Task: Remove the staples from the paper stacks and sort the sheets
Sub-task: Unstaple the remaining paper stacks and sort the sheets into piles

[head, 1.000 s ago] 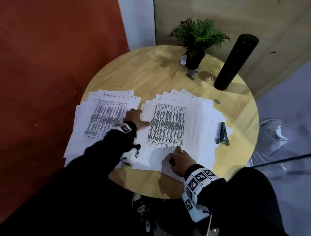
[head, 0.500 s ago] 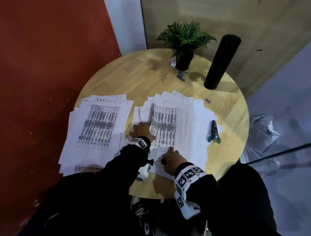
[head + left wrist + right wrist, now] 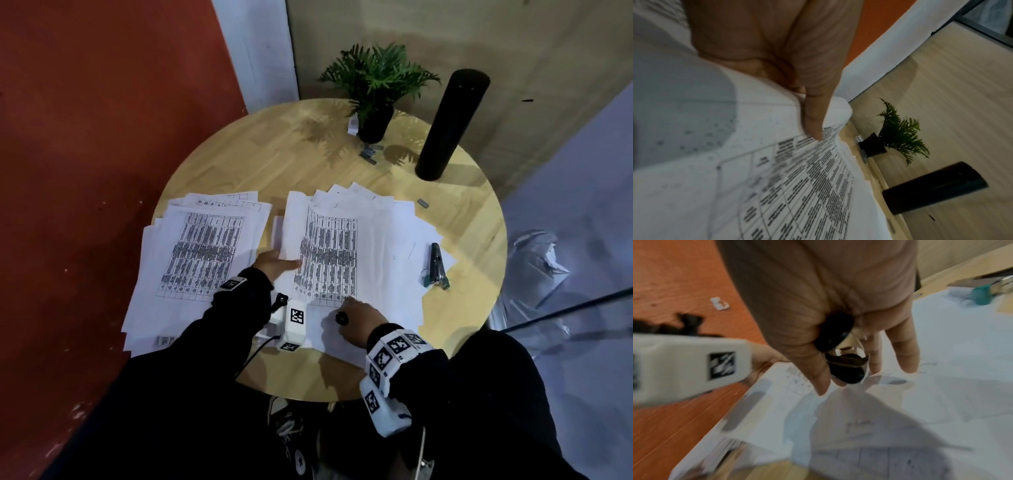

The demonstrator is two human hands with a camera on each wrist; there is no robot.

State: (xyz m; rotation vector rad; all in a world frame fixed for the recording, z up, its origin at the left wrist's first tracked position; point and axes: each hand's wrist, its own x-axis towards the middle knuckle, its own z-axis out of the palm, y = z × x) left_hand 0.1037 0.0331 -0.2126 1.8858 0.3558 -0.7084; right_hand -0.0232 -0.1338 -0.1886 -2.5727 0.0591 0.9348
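Two spread stacks of printed sheets lie on the round wooden table (image 3: 246, 161): a left stack (image 3: 202, 253) and a right stack (image 3: 380, 253). My left hand (image 3: 274, 263) pinches the left edge of the right stack's top sheet (image 3: 329, 257), which curls upward; in the left wrist view the thumb (image 3: 813, 120) lies on the printed sheet (image 3: 797, 186). My right hand (image 3: 356, 315) rests on the near part of that stack and grips a black and chrome staple remover (image 3: 842, 356), seen as a dark knob (image 3: 342, 318) in the head view.
A teal and black stapler (image 3: 435, 267) lies on the right edge of the papers. At the back stand a potted plant (image 3: 375, 89) and a tall black cylinder (image 3: 448, 126). Loose staples (image 3: 370, 154) lie near the pot. A red floor (image 3: 85, 137) lies to the left.
My left hand has moved from the left stack to the right stack's left edge and raised the top sheet there. My right hand has stayed on the stack with the staple remover.
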